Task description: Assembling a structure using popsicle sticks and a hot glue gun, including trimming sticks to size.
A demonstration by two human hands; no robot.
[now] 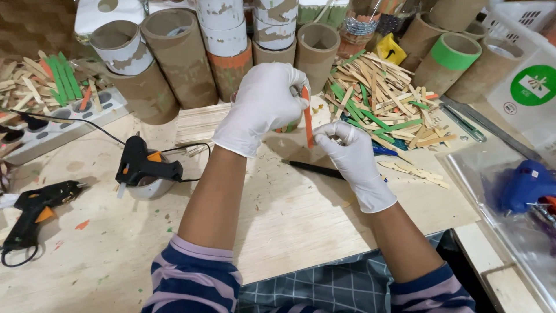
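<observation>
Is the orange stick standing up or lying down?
Standing up: the orange stick points up and down, pinched between the left hand and right hand.

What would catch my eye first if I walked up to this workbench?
Dead centre, two white-gloved hands: the left hand and right hand pinch an upright orange craft stick between them. Behind them stands a row of cardboard tubes, and to the left a black glue gun rests on the wooden board.

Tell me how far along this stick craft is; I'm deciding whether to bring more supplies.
Done, by the look of it: several cardboard tubes at the back carry paint or paper. In hand: the left hand and right hand, both gloved, hold an orange stick upright between them. Left: a large pile of loose sticks lies unused, and a glue gun rests on the board.
</observation>
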